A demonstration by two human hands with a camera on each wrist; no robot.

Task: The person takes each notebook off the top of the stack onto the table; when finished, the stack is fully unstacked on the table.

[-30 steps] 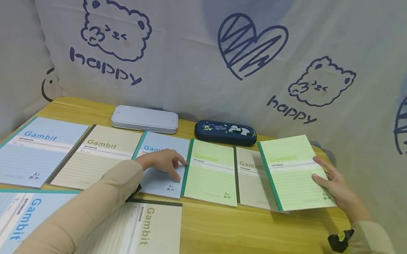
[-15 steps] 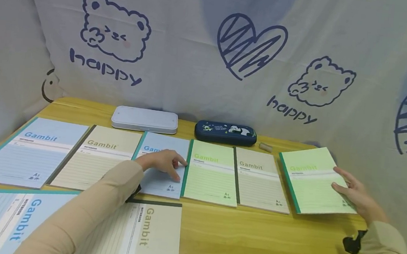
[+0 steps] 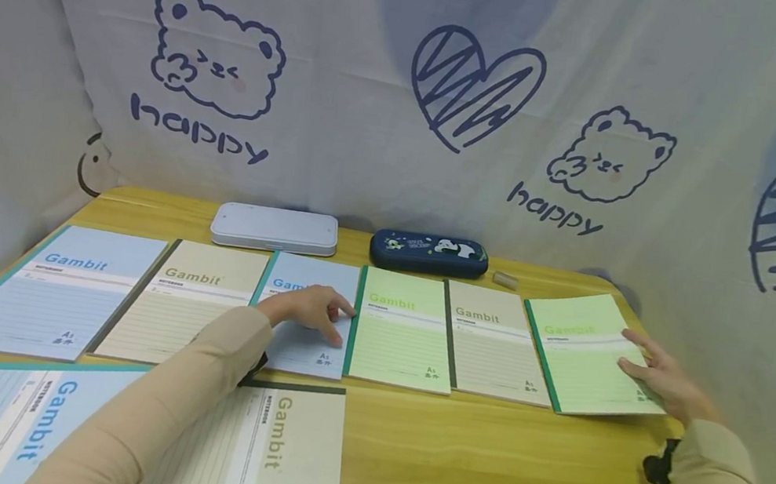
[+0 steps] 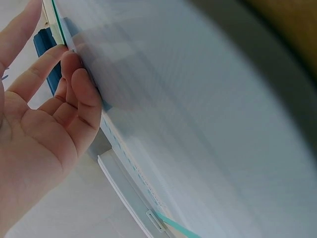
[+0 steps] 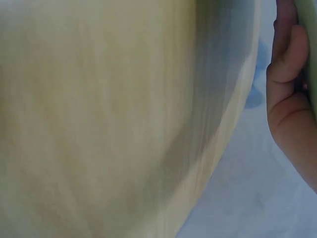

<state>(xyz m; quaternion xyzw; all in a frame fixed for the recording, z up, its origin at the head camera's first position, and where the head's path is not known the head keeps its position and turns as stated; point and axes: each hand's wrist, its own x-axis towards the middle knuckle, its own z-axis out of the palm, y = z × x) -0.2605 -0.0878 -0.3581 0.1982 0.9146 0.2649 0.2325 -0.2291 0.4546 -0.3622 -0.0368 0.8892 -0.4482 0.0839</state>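
At the right end of a row of notebooks, my right hand (image 3: 664, 381) grips the right edge of a green notebook (image 3: 584, 365), thumb on the cover. Its spine side lies along the right edge of a beige notebook (image 3: 498, 358), and its right side looks slightly raised. My left hand (image 3: 310, 306) rests over a blue notebook (image 3: 301, 355), fingers loosely bent, thumb toward the cover. One fingertip reaches the spine of another green notebook (image 3: 401, 346). The left wrist view shows the left hand's fingers (image 4: 85, 89) against the notebooks' surface.
Farther left in the row lie a beige notebook (image 3: 194, 293) and a blue notebook (image 3: 63, 295). In front are sideways blue (image 3: 1, 414) and beige (image 3: 302, 454) notebooks. Behind stand a white case (image 3: 276, 229), a dark panda case (image 3: 429, 253) and a small beige block (image 3: 505, 280).
My right hand has carried the green notebook right, off the beige one, then lowered it and slid it slightly back left beside it. The small block has come into view. My left hand stays put.
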